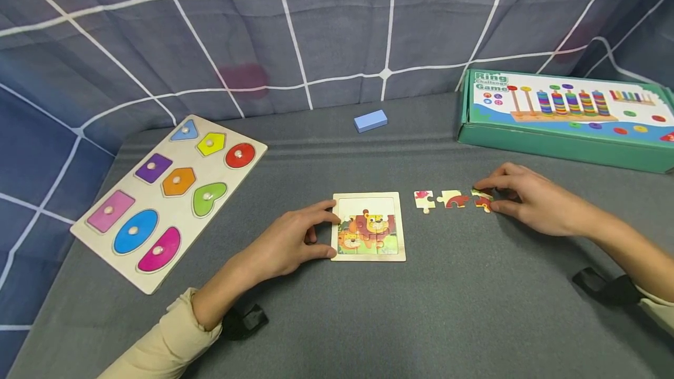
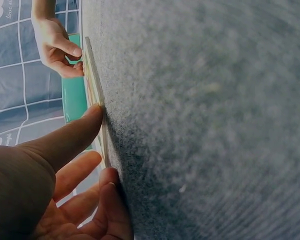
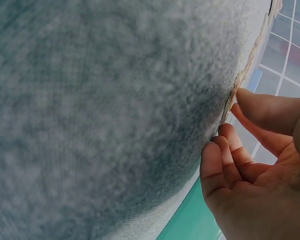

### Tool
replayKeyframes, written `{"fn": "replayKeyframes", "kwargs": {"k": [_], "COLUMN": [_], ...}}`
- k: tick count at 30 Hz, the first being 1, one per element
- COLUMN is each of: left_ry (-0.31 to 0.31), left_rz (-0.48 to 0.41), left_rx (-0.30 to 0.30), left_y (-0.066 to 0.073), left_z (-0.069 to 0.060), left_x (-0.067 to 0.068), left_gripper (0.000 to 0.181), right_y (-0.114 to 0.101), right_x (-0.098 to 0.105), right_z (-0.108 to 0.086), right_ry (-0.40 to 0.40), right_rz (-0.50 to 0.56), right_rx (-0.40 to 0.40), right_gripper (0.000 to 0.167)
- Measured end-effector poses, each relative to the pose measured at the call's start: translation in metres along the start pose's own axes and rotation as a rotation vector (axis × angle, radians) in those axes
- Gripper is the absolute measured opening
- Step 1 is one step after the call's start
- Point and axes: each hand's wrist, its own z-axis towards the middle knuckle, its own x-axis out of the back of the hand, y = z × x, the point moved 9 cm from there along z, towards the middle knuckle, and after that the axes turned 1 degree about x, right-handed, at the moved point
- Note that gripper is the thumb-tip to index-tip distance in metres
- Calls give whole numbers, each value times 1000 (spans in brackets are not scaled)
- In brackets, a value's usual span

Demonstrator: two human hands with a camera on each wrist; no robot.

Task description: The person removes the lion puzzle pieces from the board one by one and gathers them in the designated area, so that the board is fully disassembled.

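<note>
Head view: left fingers (image 1: 319,251) are holding the puzzle tray (image 1: 368,258); right fingers (image 1: 506,208) are pinching the end piece (image 1: 481,199), seemingly for pickup, probably needing lifting.

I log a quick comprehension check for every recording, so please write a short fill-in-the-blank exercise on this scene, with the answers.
1. The puzzle frame is held at its edge by the person's ____ hand.
2. The right hand touches one of ____ loose puzzle pieces.
3. The green box is titled "Ring Challenge ____".
4. The heart on the shape board is ____.

Missing words: left; three; Game; green.
</note>
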Motion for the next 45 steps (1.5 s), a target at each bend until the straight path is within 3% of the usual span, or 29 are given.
{"fn": "replayKeyframes", "kwargs": {"k": [6,13,16,22,30,37,45], "left_ry": [-1,7,7,10,-20,-61,-43], "left_rz": [-6,-11,-6,14,14,-3,-2], "left_rx": [3,-7,-2,13,53,47,29], "left_y": [0,1,1,1,-1,-3,-3], "left_z": [-1,-1,-1,1,5,8,8], "left_x": [1,1,1,2,2,1,2], "left_gripper": [51,50,50,50,64,72,68], "right_y": [-4,-25,-40,-70,-99,-125,-151], "right_x": [3,15,16,3,-29,-50,-73], "right_z": [0,5,10,24,47,67,82], "right_ry": [-2,122,131,82,-31,-77,-140], "right_rz": [7,53,66,108,178,255,320], "right_rx": [-14,18,35,74,29,48,62], "right_gripper": [35,32,29,27,28,25,25]}}
